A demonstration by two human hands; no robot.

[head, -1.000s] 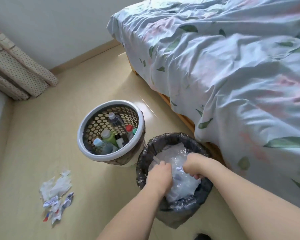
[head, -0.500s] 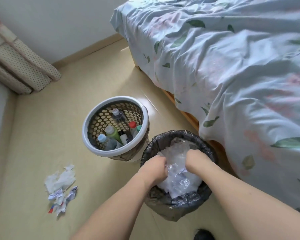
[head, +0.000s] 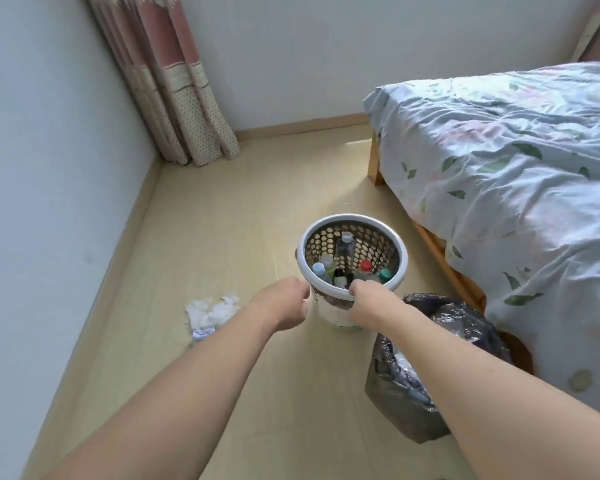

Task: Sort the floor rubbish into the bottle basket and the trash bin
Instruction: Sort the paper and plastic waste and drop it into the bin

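Right now both bare arms reach up from the bottom of the frame toward the bottle basket (head: 352, 258), a round white-rimmed tub with a perforated wall standing on the pale floor (head: 222, 209) just above the centre. The right hand (head: 369, 299) sits at the near rim, its fingers curled over the white edge and gripping it. The left hand (head: 283, 303) is at the basket's left side, fingers curled loosely inward; whether it touches the rim or holds anything I cannot tell, since the fingertips are turned away from view. Inside the basket several bottles (head: 345, 252) stand or lean, caps showing in white, pale blue, red and green. Just beside the basket, at lower right, is the trash bin (head: 413, 403) lined with a dark bag, partly hidden behind the right forearm, with clear crumpled plastic showing inside. On the floor at centre left, apart from both containers, lies a small heap of crumpled white paper scraps (head: 210, 311). A bed (head: 516, 174) with a pale leaf-patterned cover fills the right side, and a dotted pink curtain (head: 174, 91) hangs in the upper left corner.
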